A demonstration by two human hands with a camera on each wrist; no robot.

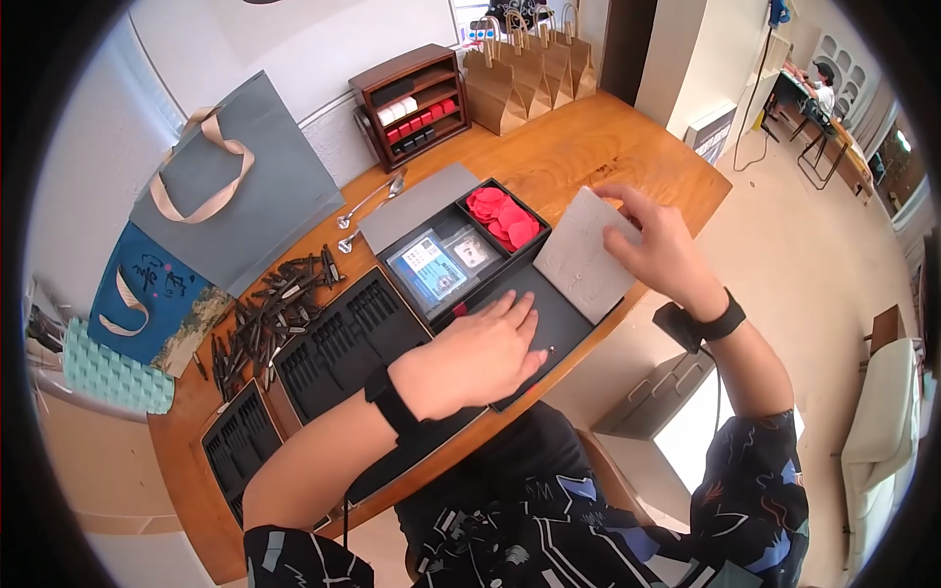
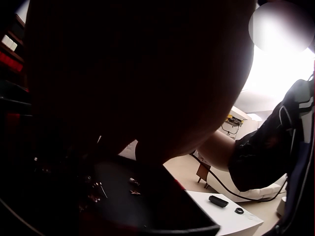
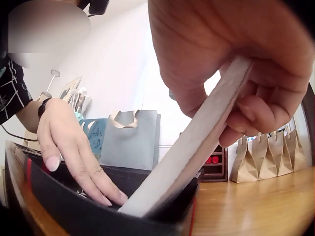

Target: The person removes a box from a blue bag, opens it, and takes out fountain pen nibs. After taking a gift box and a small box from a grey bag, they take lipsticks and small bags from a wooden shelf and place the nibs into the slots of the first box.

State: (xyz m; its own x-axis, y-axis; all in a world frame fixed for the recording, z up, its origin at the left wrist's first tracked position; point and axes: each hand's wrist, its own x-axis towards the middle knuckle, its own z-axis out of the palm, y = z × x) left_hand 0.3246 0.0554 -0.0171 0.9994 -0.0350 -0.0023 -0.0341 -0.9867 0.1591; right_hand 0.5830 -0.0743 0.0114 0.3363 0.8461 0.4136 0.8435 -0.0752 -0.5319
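My right hand [image 1: 664, 245] pinches the upper edge of a light grey, thick, flat pad [image 1: 580, 257] between thumb and fingers. The pad stands tilted, its lower edge inside the right end of a shallow black box [image 1: 564, 338]; the right wrist view shows the pad's pale side edge [image 3: 184, 145]. My left hand [image 1: 475, 361] reaches into the same box with fingers extended, fingertips close to its floor. Small shiny jewelry-like pieces [image 2: 135, 192] lie there in the left wrist view, one star-shaped. Most of that view is dark, covered by the hand.
Behind stands an open box with red petals [image 1: 505, 218] and bagged cards [image 1: 431, 267]. To the left are slotted black trays [image 1: 348, 343], a pile of dark clips [image 1: 270, 323], and a grey gift bag [image 1: 240, 186]. A small wooden shelf [image 1: 410, 103] and paper bags [image 1: 529, 83] stand at the back.
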